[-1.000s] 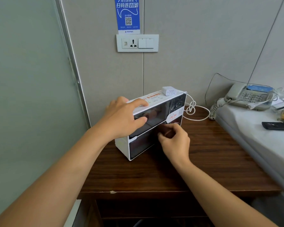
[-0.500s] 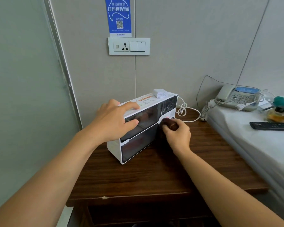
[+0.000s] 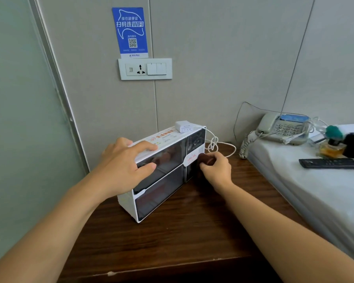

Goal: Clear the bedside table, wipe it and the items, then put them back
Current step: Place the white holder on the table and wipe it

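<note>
A white box (image 3: 157, 199) with dark front panels stands on the brown wooden bedside table (image 3: 192, 237), near the wall. My left hand (image 3: 127, 164) grips its top left edge, fingers on the lid and thumb on the upper front panel. My right hand (image 3: 217, 168) pinches a small dark brown cloth (image 3: 205, 159) and presses it against the right end of the box's front. A white charger (image 3: 183, 126) lies on the lid, and its white cable (image 3: 215, 144) coils behind the box.
A bed (image 3: 315, 190) with a white sheet borders the table on the right. On it lie a grey telephone (image 3: 284, 127), a black remote (image 3: 331, 162) and a perfume bottle (image 3: 331, 148). A wall socket plate (image 3: 145, 68) sits above the box.
My right hand has slid the cloth rightward and up along the box's front, from the lower middle panel to the right end. My left hand has kept its hold on top.
</note>
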`<action>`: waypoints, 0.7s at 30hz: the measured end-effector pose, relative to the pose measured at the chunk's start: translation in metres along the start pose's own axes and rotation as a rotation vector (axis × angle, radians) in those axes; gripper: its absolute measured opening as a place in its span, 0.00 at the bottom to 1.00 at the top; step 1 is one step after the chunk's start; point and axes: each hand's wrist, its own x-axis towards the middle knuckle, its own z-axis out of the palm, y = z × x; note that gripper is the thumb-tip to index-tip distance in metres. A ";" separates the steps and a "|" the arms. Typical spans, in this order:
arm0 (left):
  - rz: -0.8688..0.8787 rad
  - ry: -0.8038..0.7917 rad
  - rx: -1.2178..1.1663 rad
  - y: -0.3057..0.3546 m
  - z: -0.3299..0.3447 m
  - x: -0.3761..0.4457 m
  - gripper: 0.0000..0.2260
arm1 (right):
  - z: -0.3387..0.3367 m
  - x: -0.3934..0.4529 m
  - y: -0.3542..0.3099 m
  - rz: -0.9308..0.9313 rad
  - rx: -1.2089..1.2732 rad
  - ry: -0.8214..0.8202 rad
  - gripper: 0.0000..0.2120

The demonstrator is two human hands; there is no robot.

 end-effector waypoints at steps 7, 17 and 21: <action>0.012 0.017 0.001 -0.005 0.003 0.003 0.20 | 0.005 -0.037 0.000 -0.273 -0.160 -0.193 0.12; 0.015 0.017 0.012 -0.004 0.003 0.005 0.19 | 0.003 -0.004 0.002 -0.040 -0.027 -0.017 0.14; 0.014 0.014 0.029 -0.006 0.004 0.007 0.20 | 0.008 -0.038 -0.004 -0.246 -0.078 -0.163 0.12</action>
